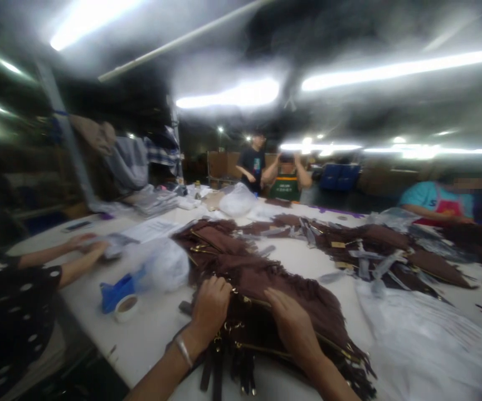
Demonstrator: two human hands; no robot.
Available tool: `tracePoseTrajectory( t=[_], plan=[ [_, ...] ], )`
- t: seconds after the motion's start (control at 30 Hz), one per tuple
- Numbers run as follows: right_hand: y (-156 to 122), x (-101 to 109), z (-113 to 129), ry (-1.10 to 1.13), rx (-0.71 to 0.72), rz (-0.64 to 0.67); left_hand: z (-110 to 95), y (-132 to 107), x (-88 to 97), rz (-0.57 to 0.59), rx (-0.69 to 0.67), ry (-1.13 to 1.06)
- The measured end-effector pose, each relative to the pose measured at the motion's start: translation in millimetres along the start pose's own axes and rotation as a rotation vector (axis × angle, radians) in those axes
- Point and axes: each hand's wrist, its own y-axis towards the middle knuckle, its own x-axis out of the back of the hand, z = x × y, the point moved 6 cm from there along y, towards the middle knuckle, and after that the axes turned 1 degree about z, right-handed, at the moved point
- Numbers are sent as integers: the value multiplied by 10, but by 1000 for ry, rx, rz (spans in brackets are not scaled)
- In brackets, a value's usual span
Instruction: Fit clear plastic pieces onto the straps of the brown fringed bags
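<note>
your left hand (211, 303) is curled over the zipped edge of the fringed brown bag (303, 298), a silvery bracelet (183, 350) at its wrist; whether its fingers pinch the edge, you cannot tell from this view; your right hand (288, 320) lies on the same bag further right, fingers extended and close together, thumb hidden, so any pinch there cannot be told either; the bag rests at the near middle of the white table (149, 348), its dark straps (211, 370) trailing on the near side; to your left stand a blue tape dispenser (115, 292) and, just beside it, a roll of tape (126, 307); beyond these, a co-worker's hands (92, 248) hold a blurred grey item; more brown bags (386, 236) lie far right, clear plastic (424, 328) near right.
</note>
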Motion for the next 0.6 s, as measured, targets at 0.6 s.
tracePoseTrajectory(
  t=[0.6],
  plan=[
    [-335,15,245,162,129,4,115,-776,-575,473,508,-1385]
  ],
)
